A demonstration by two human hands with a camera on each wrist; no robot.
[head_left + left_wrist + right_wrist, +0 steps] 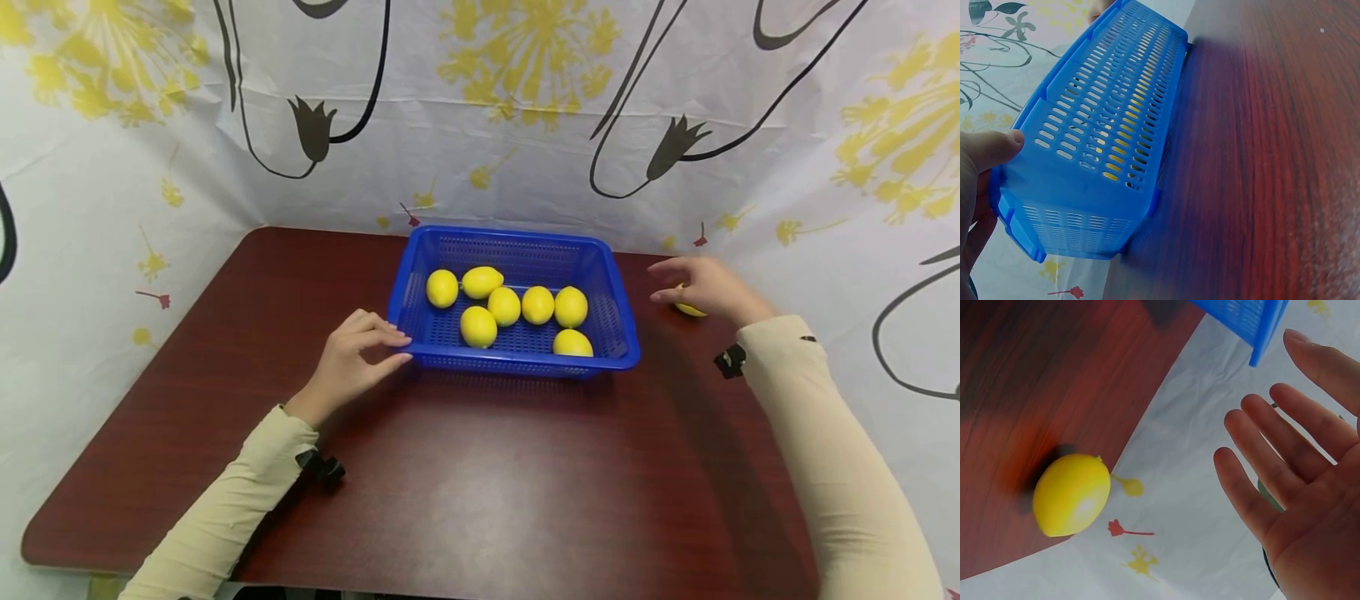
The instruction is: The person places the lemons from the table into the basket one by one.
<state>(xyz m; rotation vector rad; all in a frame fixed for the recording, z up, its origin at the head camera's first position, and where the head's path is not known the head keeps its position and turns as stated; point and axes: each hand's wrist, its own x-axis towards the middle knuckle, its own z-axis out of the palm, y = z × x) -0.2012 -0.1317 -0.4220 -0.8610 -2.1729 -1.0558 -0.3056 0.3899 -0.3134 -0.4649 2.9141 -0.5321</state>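
Note:
A blue plastic basket [517, 359] with slotted walls stands at the back of the table and holds several yellow lemons [478, 327]. At its front left corner my left hand [347, 360] grips the rim; the left wrist view shows the thumb [1005, 149] on the outer wall. To the right of the basket, my right hand [708, 287] is held over a single lemon [1072, 495] lying on the table. Its fingers [1266, 450] are spread and extended, with nothing in them. In the head view the hand partly covers that lemon.
The dark red wooden table [480, 483] runs to a patterned white cloth [375, 150] behind and at the sides. The lone lemon lies close to the table's back right edge. Black wrist cameras [321, 468] sit on both sleeves.

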